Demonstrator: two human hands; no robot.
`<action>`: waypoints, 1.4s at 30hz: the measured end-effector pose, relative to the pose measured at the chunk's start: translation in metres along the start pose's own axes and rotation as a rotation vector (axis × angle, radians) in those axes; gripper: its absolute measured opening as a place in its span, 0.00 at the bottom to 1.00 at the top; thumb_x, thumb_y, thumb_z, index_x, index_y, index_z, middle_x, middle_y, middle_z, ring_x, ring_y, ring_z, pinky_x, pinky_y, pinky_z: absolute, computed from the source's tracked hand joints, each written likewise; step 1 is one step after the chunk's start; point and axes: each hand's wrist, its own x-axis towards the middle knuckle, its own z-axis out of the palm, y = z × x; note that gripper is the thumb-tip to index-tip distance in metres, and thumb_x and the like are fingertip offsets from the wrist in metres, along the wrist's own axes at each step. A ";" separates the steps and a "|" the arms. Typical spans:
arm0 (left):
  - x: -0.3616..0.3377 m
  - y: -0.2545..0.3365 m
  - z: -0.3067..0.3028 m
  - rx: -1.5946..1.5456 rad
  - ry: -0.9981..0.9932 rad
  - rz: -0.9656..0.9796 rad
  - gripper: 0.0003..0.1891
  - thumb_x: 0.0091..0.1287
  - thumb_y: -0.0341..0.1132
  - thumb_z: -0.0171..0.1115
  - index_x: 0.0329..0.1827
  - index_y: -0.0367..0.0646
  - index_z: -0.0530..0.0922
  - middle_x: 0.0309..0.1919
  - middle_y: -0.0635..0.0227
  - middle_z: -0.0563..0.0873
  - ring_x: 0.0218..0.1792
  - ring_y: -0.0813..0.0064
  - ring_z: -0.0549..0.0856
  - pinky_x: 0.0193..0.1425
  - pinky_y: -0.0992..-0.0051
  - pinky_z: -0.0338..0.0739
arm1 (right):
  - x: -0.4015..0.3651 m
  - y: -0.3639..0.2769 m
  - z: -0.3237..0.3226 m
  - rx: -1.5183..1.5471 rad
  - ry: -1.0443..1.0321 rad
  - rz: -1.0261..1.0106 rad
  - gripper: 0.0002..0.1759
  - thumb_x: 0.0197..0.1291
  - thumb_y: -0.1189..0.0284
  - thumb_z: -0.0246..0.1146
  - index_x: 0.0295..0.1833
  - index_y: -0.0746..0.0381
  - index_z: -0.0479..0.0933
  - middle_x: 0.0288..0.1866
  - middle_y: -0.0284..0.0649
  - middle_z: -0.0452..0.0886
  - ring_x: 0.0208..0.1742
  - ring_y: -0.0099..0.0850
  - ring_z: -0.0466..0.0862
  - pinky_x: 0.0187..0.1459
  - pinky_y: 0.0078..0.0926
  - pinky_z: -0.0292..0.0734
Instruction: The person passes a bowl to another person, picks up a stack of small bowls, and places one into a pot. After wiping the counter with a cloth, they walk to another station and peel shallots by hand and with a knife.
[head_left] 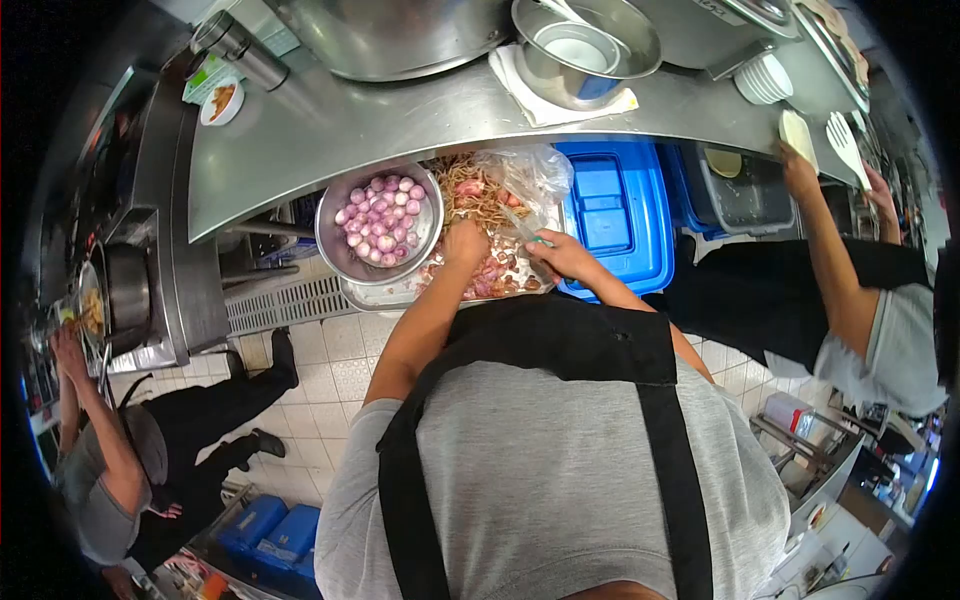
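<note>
From my remote view, the 2 hands work at a metal tray beyond the apron, below the near edge of the desk. The right hand is closed around the green handle of 1 knife, a grip that seems to leave the blade free toward the left hand. I see the left hand with curled fingers at the tray's middle; what it pinches, I cannot tell. Purple bulbs are heaped in 1 steel bowl at the tray's left edge, its wall presumably containing them. Stringy roots lie toward the tray's far edge, beside a clear bag.
</note>
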 end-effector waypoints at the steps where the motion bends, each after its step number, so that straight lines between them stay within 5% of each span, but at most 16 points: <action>1: -0.005 0.000 -0.004 -0.042 0.002 -0.015 0.14 0.59 0.34 0.57 0.45 0.36 0.78 0.45 0.46 0.80 0.45 0.48 0.82 0.50 0.57 0.77 | -0.003 -0.002 -0.008 -0.016 -0.067 0.033 0.14 0.62 0.62 0.61 0.46 0.60 0.76 0.21 0.34 0.76 0.21 0.24 0.77 0.23 0.22 0.70; 2: -0.011 0.000 -0.007 -0.081 0.003 -0.030 0.14 0.58 0.35 0.58 0.44 0.37 0.79 0.41 0.47 0.83 0.44 0.49 0.83 0.49 0.57 0.76 | -0.001 0.003 -0.016 -0.140 -0.106 0.067 0.16 0.61 0.61 0.62 0.47 0.61 0.77 0.22 0.35 0.78 0.24 0.26 0.80 0.27 0.26 0.74; 5: -0.023 -0.018 0.000 -0.247 0.043 -0.045 0.13 0.60 0.40 0.59 0.40 0.39 0.80 0.37 0.48 0.85 0.40 0.53 0.84 0.46 0.59 0.76 | -0.004 0.008 -0.025 -0.946 0.031 -0.268 0.17 0.60 0.59 0.61 0.42 0.63 0.78 0.23 0.40 0.81 0.23 0.29 0.82 0.28 0.28 0.76; 7: -0.028 -0.032 0.008 -0.373 0.092 -0.027 0.15 0.60 0.43 0.61 0.40 0.39 0.80 0.36 0.49 0.85 0.36 0.56 0.85 0.43 0.62 0.78 | -0.015 -0.016 -0.028 -0.875 0.009 -0.211 0.16 0.60 0.60 0.61 0.46 0.61 0.78 0.26 0.43 0.82 0.26 0.32 0.83 0.31 0.31 0.77; 8: -0.047 -0.004 -0.032 -0.437 -0.067 -0.149 0.15 0.61 0.40 0.64 0.43 0.37 0.79 0.32 0.55 0.85 0.31 0.66 0.87 0.35 0.69 0.80 | -0.020 -0.027 -0.028 -0.841 -0.003 -0.178 0.16 0.60 0.61 0.61 0.47 0.61 0.78 0.27 0.44 0.82 0.27 0.34 0.84 0.32 0.32 0.77; 11: -0.049 -0.017 -0.021 -1.049 -0.157 -0.197 0.14 0.62 0.34 0.64 0.47 0.37 0.78 0.33 0.61 0.86 0.25 0.73 0.84 0.34 0.77 0.82 | -0.013 -0.038 -0.019 -0.333 -0.043 -0.177 0.14 0.62 0.68 0.58 0.52 0.59 0.78 0.26 0.37 0.82 0.28 0.25 0.81 0.33 0.27 0.75; 12: -0.050 -0.017 -0.018 -1.177 -0.158 -0.230 0.11 0.60 0.23 0.61 0.46 0.35 0.79 0.33 0.68 0.82 0.30 0.78 0.84 0.33 0.80 0.81 | -0.019 -0.045 -0.017 -0.251 -0.065 -0.127 0.18 0.64 0.67 0.57 0.59 0.57 0.76 0.28 0.37 0.82 0.28 0.23 0.79 0.33 0.24 0.74; 16: -0.054 -0.020 -0.016 -1.233 -0.167 -0.156 0.12 0.61 0.22 0.59 0.48 0.32 0.77 0.35 0.68 0.82 0.32 0.80 0.82 0.35 0.82 0.80 | 0.022 -0.016 0.007 -0.340 -0.020 -0.619 0.21 0.65 0.68 0.57 0.64 0.54 0.73 0.31 0.33 0.81 0.26 0.18 0.75 0.27 0.19 0.73; 20: -0.052 -0.025 -0.013 -1.272 -0.171 -0.121 0.12 0.60 0.20 0.60 0.47 0.32 0.76 0.36 0.67 0.82 0.33 0.79 0.82 0.36 0.82 0.80 | 0.034 -0.016 0.021 -0.067 -0.273 -0.104 0.22 0.65 0.68 0.58 0.65 0.55 0.72 0.31 0.33 0.78 0.19 0.15 0.70 0.19 0.15 0.67; 27: -0.058 -0.028 -0.009 -1.490 -0.111 -0.275 0.16 0.56 0.20 0.65 0.45 0.33 0.71 0.33 0.62 0.81 0.32 0.73 0.84 0.33 0.80 0.81 | 0.033 -0.019 0.037 0.283 -0.341 -0.014 0.24 0.64 0.71 0.60 0.65 0.60 0.68 0.29 0.34 0.75 0.15 0.17 0.68 0.13 0.14 0.60; 33: -0.061 -0.023 -0.011 -1.402 -0.076 -0.225 0.14 0.58 0.22 0.65 0.44 0.33 0.71 0.33 0.62 0.81 0.32 0.73 0.84 0.35 0.79 0.81 | 0.037 -0.021 0.043 0.317 -0.294 -0.058 0.14 0.64 0.73 0.58 0.55 0.62 0.70 0.25 0.34 0.75 0.14 0.19 0.68 0.13 0.17 0.58; 36: -0.065 -0.016 -0.007 -1.362 -0.157 -0.046 0.14 0.60 0.23 0.64 0.47 0.33 0.71 0.35 0.63 0.82 0.33 0.75 0.84 0.38 0.78 0.81 | 0.038 -0.022 0.039 0.495 -0.265 0.054 0.11 0.65 0.71 0.57 0.51 0.61 0.70 0.28 0.35 0.74 0.15 0.19 0.67 0.12 0.16 0.58; 39: -0.071 -0.003 -0.022 -1.379 -0.208 -0.081 0.15 0.61 0.24 0.64 0.50 0.33 0.72 0.38 0.64 0.82 0.38 0.76 0.83 0.44 0.78 0.80 | 0.051 -0.003 0.032 0.564 -0.321 0.159 0.09 0.66 0.71 0.56 0.50 0.61 0.69 0.26 0.34 0.74 0.14 0.19 0.67 0.12 0.16 0.58; 42: -0.076 -0.006 -0.034 -1.544 -0.229 -0.057 0.15 0.62 0.24 0.63 0.51 0.34 0.72 0.42 0.64 0.82 0.42 0.76 0.82 0.47 0.77 0.79 | 0.048 -0.001 0.026 0.172 -0.315 0.124 0.25 0.64 0.75 0.54 0.67 0.59 0.61 0.27 0.34 0.77 0.14 0.19 0.69 0.13 0.17 0.63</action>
